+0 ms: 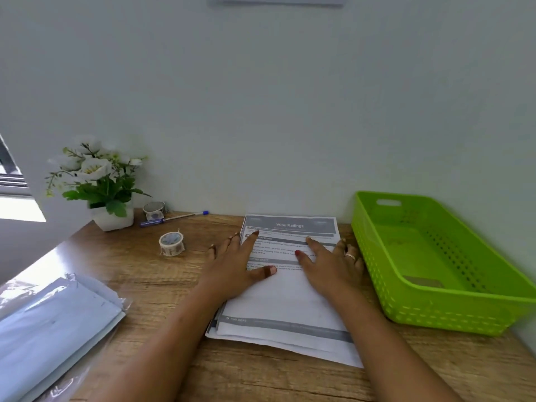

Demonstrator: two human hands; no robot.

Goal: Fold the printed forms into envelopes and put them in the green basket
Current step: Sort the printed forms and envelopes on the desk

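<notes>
A stack of printed forms (290,303) lies in the middle of the wooden desk. The top sheet has its lower part folded up over the text. My left hand (237,265) presses flat on the sheet's left side, fingers spread. My right hand (330,262) lies flat on its right side, a ring on one finger. The green basket (385,271) stands just right of the forms and holds nothing that I can make out. A pack of pale blue envelopes (49,329) in clear wrap lies at the lower left.
A potted white flower (98,187) stands at the back left by the wall. A blue pen (174,218) and two rolls of patterned tape (171,242) lie left of the forms. The wall runs close behind the desk.
</notes>
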